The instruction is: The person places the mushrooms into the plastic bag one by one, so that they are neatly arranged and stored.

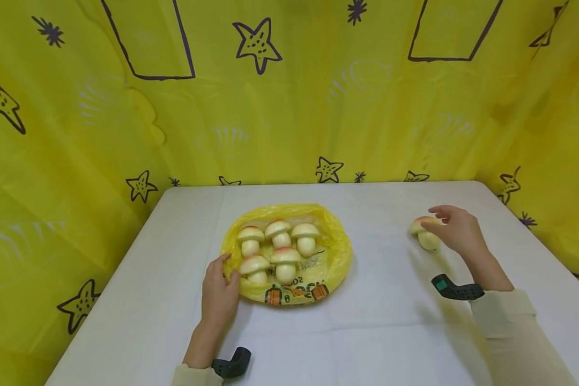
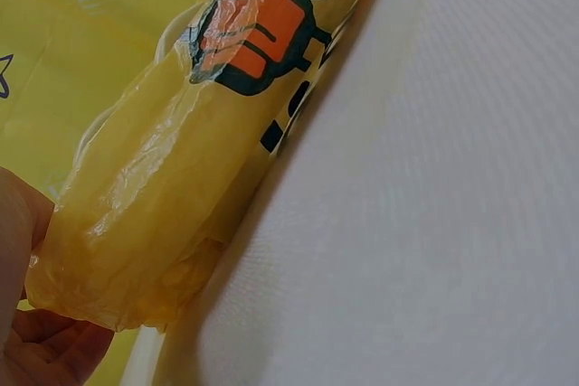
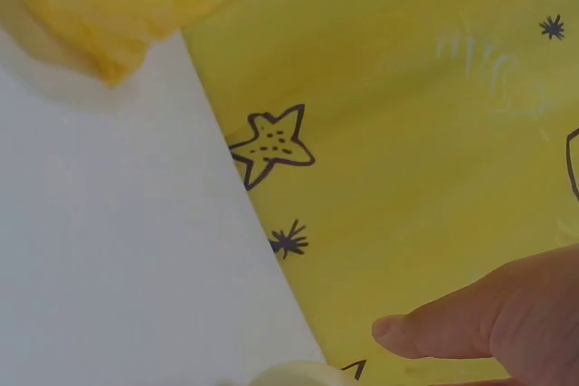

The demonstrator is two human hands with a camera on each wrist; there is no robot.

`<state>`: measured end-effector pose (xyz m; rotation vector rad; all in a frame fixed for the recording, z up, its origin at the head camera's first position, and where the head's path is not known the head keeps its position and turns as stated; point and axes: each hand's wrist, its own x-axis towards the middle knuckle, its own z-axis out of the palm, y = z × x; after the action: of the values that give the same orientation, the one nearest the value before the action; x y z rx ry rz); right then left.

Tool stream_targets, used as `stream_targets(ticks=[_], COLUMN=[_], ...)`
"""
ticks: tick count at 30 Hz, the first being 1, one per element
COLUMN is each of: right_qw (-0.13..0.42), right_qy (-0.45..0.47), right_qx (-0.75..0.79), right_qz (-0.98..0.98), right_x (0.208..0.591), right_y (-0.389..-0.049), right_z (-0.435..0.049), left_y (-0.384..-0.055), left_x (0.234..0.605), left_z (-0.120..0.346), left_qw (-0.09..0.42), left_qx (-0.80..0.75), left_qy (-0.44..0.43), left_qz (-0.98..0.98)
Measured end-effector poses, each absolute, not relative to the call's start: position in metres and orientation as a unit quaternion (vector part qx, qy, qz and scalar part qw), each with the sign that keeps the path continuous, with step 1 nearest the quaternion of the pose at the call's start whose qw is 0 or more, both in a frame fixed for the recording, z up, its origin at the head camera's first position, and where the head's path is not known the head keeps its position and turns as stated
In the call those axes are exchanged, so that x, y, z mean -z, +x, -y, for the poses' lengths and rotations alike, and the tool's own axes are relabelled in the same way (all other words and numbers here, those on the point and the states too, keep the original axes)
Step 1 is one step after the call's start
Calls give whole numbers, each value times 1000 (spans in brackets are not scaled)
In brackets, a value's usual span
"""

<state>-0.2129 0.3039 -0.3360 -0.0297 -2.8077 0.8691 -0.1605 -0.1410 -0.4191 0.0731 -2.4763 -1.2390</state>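
A yellow plastic bag (image 1: 339,268) with a rolled-down rim lies on the table and holds several toy mushrooms (image 1: 286,262) with pale stems and reddish-tinged caps. At the bag's left side, my left hand (image 1: 220,292) pinches the rim between thumb and fingers; the left wrist view has the bag's edge (image 2: 136,214) between them. Over on the right, my right hand (image 1: 458,230) hovers by a lone mushroom (image 1: 429,241), thumb and fingers parted. Its thumb overlaps the cap in the head view. In the right wrist view, only the top of that mushroom (image 3: 300,374) shows below the thumb.
A white cloth covers the table (image 1: 366,343). Yellow curtains (image 1: 289,118) printed with starfish hang behind it and along both sides. Dark bands (image 1: 234,364) with camera units sit on both wrists.
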Motion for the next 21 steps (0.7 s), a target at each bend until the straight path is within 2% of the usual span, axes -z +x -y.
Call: stream_targets(ticks=[15, 21], right_qw=[53, 49], right_qy=[18, 19], right_qx=[-216, -204], right_qz=[975, 978], right_x=[347, 355], right_y=[-236, -243], right_z=[-309, -311], left_y=[-161, -161], left_x=[419, 420], left_z=[141, 141], left_qw=[202, 203], left_qx=[439, 435], left_qy=[23, 23], left_qz=[875, 877])
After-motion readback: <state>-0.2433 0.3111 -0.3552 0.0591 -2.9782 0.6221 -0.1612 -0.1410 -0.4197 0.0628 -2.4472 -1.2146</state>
